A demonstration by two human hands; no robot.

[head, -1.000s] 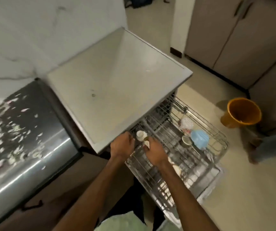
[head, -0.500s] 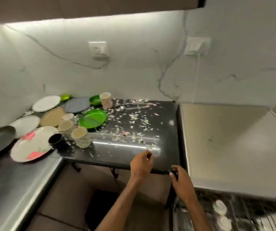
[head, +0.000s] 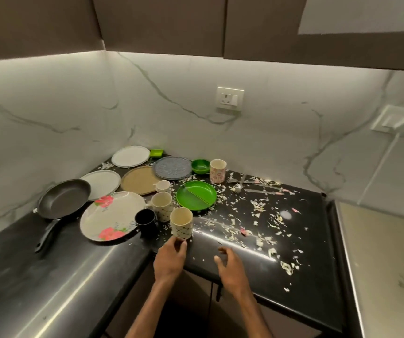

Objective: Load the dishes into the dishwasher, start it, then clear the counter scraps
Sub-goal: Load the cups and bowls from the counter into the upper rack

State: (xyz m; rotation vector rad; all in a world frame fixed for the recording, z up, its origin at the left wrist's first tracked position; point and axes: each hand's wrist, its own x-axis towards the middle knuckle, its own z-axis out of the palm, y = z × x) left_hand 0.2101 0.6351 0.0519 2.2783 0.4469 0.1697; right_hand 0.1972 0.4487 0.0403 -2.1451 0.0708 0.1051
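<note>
Left grip is found touching the foot of the upright patterned cup, which stands just beyond it near the surface's front edge; closure cannot be told. Right grip, spread and empty, is farther off.

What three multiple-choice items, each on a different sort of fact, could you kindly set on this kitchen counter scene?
1. Where does the frying pan lie?
A. By the knives on the right.
B. On the left of the counter, beside the flowered plate.
C. In a hand.

2. What colour is the divided plate?
A. Red.
B. Blue.
C. Green.

3. How is the right hand?
A. Open, holding nothing.
B. Gripping a fork.
C. Holding the black mug.

Answers:
1 B, the pan sits just left of the flowered plate.
2 C, the plate with the ridge across it is bright green.
3 A, its fingers are spread by the counter's front edge with nothing in them.
</note>
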